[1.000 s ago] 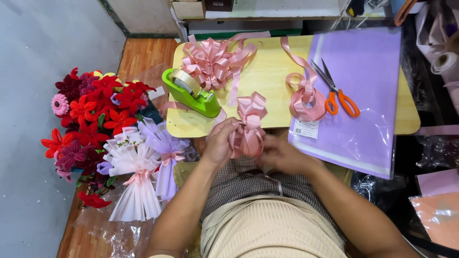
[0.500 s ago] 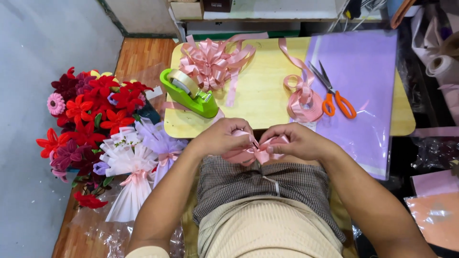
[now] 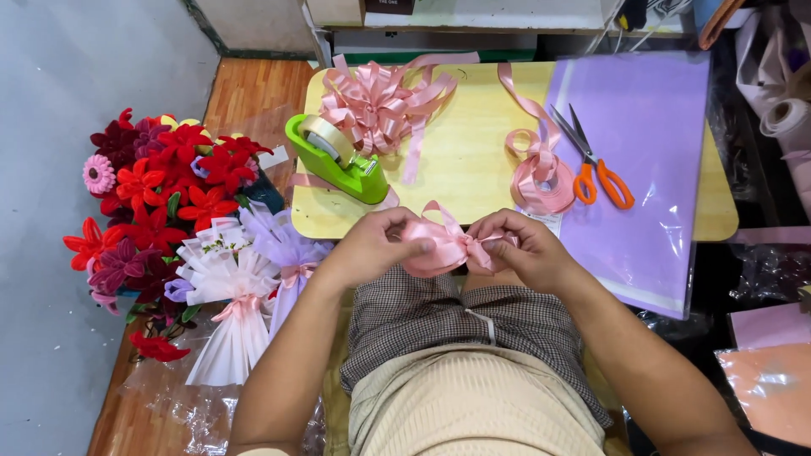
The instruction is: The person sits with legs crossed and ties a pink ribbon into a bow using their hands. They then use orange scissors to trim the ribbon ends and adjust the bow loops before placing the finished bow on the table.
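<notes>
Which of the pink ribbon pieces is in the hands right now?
The small pink satin ribbon bow, pinched between both hands at the table's near edge; the big looped bow and ribbon roll lie untouched on the table.

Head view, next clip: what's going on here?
A seated person is shaping a pink ribbon bow with both hands at the near edge of a small yellow table. The left hand pinches one side, the right hand the other. On the table lie a green tape dispenser, a finished pink bow, a ribbon roll, orange scissors and lilac wrapping sheets. Bouquets stand on the floor.
</notes>
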